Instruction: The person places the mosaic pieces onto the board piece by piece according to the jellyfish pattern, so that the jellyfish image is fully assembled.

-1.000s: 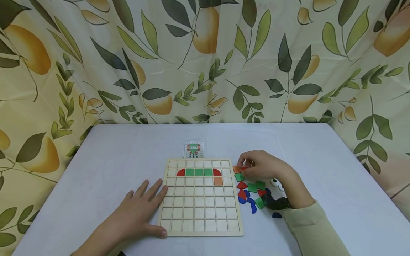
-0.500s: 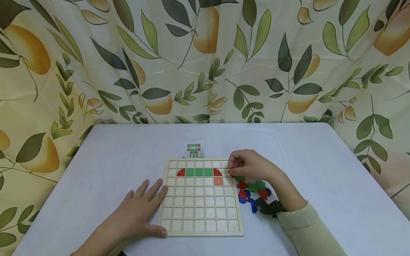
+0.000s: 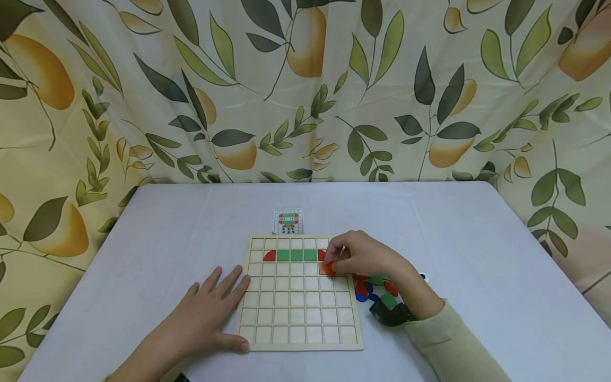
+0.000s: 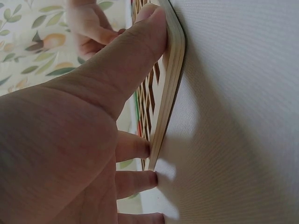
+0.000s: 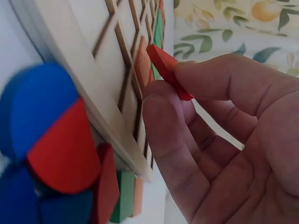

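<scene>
I can see the right hand (image 3: 365, 254) pinching a small red piece (image 5: 163, 67) between its thumb and pointer finger, over the wooden grid board (image 3: 296, 318) and close by an orange square (image 3: 323, 268). The left hand (image 3: 212, 307) is spread out flat and loose, with its thumb on the board's near left corner and its fingers by the left edge. From the head, the right hand hides the board's far right corner, and I can't make out the red piece's whole shape. A black thing (image 3: 389, 313) at that wrist covers some loose pieces (image 3: 365, 291), and one eye piece (image 3: 424, 277) just peeks out behind the arm. The right wrist view shows me that the red piece is thick and tilted. Only the head view shows me the little picture card (image 3: 288, 221) behind the board and the whole row of green squares (image 3: 297, 255). The left wrist view shows me the board's striped side, but the right hand is blurry there.
</scene>
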`<state>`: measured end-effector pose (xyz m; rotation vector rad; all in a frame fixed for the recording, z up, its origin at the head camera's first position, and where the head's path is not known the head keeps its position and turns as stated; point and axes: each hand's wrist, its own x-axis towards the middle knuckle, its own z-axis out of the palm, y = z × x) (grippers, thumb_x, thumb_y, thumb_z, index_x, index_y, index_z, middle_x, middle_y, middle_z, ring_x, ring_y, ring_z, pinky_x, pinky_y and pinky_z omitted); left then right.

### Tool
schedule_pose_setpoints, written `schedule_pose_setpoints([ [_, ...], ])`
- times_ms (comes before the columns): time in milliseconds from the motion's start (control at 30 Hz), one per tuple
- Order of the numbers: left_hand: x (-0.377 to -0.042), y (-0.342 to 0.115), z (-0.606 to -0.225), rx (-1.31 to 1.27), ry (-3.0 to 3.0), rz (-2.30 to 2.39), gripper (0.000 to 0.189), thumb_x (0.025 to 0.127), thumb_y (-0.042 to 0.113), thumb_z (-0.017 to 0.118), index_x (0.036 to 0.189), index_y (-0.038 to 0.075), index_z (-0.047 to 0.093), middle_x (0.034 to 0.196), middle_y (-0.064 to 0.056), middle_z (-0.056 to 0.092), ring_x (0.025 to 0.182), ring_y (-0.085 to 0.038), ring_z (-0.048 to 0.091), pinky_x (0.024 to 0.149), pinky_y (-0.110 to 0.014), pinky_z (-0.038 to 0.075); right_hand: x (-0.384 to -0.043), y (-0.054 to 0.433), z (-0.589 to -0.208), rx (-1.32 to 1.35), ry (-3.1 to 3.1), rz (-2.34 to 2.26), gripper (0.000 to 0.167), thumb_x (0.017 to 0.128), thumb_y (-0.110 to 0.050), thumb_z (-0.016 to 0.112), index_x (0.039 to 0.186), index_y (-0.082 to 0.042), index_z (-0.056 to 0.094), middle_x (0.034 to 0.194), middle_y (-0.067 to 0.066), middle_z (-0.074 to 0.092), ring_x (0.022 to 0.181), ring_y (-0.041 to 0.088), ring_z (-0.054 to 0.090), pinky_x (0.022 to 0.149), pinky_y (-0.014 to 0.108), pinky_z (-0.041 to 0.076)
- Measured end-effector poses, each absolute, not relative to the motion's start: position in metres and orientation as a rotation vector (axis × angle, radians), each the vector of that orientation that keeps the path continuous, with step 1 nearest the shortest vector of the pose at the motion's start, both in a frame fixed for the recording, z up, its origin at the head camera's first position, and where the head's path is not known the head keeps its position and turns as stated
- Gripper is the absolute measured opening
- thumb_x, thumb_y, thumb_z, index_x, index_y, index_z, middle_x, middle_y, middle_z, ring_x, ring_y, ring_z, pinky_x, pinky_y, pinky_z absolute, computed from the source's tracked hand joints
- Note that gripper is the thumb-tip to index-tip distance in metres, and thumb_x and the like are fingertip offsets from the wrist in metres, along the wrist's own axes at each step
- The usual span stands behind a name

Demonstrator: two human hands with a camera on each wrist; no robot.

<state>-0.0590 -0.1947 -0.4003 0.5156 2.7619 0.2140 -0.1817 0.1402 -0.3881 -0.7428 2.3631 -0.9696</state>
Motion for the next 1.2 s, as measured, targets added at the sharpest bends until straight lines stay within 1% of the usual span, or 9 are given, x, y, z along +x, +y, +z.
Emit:
schedule_pose_setpoints([
  [100,-0.060,-0.195,-0.401,0.515,2.762,0.212,0.123,0.061,0.087,0.063,0.158,0.018,0.032,0.166,-0.008,0.021,0.149,-0.047,0.019,0.102,-0.077,0.028,-0.180,0.136,-0.389,-0.772,2.357,-0.952,0.009,0.086,-0.005,0.072,0.089,-0.014,0.072,0.077,-0.002,0.065,0.067,0.016,0.058,0.060,0.029,0.052],
  [367,-0.060,-0.195,-0.402,0.520,2.772,0.214,0.123,0.061,0.087,0.064,0.158,0.018,0.032,0.166,-0.009,0.021,0.149,-0.047,0.019,0.102,-0.077,0.028,-0.177,0.129,-0.390,-0.817,2.347,-0.931,0.011,0.084,-0.007,0.076,0.087,-0.015,0.070,0.079,-0.003,0.063,0.074,0.016,0.057,0.065,0.028,0.051],
  [800,-0.059,-0.196,-0.400,0.531,2.772,0.224,0.122,0.062,0.086,0.065,0.157,0.017,0.032,0.166,-0.009,0.022,0.149,-0.047,0.018,0.102,-0.077,0.028,-0.173,0.127,-0.392,-0.883,2.362,-0.824,0.009,0.084,-0.009,0.076,0.084,-0.015,0.069,0.073,-0.006,0.061,0.068,0.012,0.055,0.062,0.026,0.048],
  [1033,-0.059,-0.195,-0.400,0.521,2.766,0.231,0.121,0.062,0.084,0.066,0.157,0.017,0.033,0.166,-0.009,0.022,0.149,-0.047,0.019,0.102,-0.077,0.028,-0.173,0.126,-0.394,-0.880,2.393,-0.777,0.013,0.082,-0.011,0.078,0.083,-0.019,0.068,0.070,-0.008,0.059,0.067,0.011,0.055,0.060,0.026,0.047],
  [1200,-0.059,-0.194,-0.400,0.514,2.759,0.234,0.122,0.061,0.084,0.067,0.157,0.017,0.033,0.166,-0.009,0.022,0.149,-0.048,0.018,0.102,-0.077,0.027,-0.173,0.127,-0.392,-0.861,2.407,-0.770,0.017,0.081,-0.011,0.080,0.086,-0.017,0.065,0.069,-0.006,0.057,0.065,0.011,0.054,0.058,0.027,0.045],
])
